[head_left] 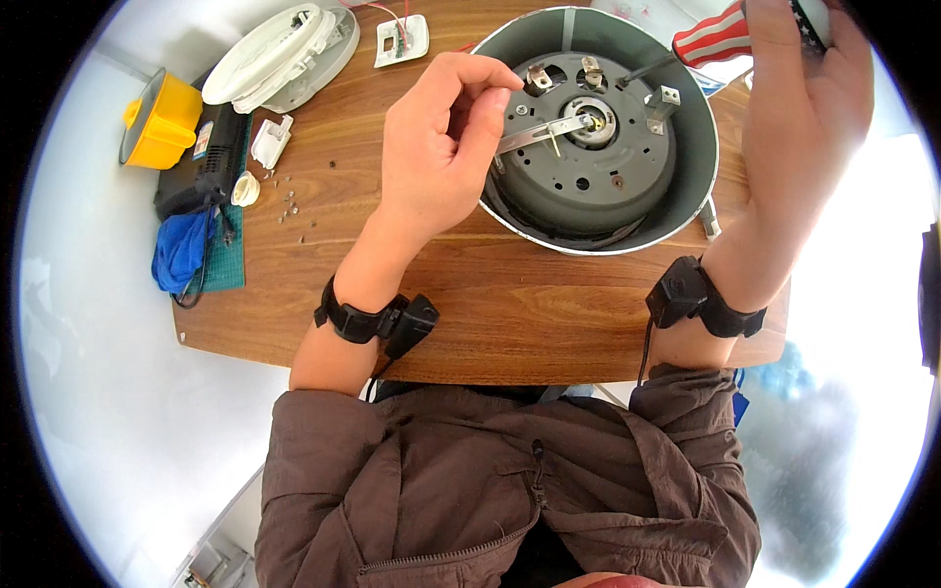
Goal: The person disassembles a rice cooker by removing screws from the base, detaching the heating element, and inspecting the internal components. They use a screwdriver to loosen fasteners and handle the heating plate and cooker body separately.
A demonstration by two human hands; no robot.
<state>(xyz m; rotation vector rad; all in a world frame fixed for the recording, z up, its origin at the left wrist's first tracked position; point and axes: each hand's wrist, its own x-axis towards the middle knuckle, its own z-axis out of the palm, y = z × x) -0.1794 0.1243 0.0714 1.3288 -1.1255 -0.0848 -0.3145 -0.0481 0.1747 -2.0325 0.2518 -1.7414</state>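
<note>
A round grey metal drum [701,152] holds a dark grey disc [588,171] with metal brackets, holes and a central hub. A silver strip [544,130] runs from the hub toward the drum's left side. My left hand [441,157] is curled at that side, thumb and index finger close together beside the strip; what they hold, if anything, is unclear. My right hand [804,118] grips a screwdriver [716,39] by its red-and-white striped handle with a starred end. Its shaft reaches down-left into the drum near the upper brackets.
On the wooden table [470,314] at left lie white oval housings [274,59], a yellow container [157,122], a black device [191,171], blue cloth [181,250], a green mat [225,274] and several small parts [290,209]. A white wired piece [412,39] sits behind my left hand.
</note>
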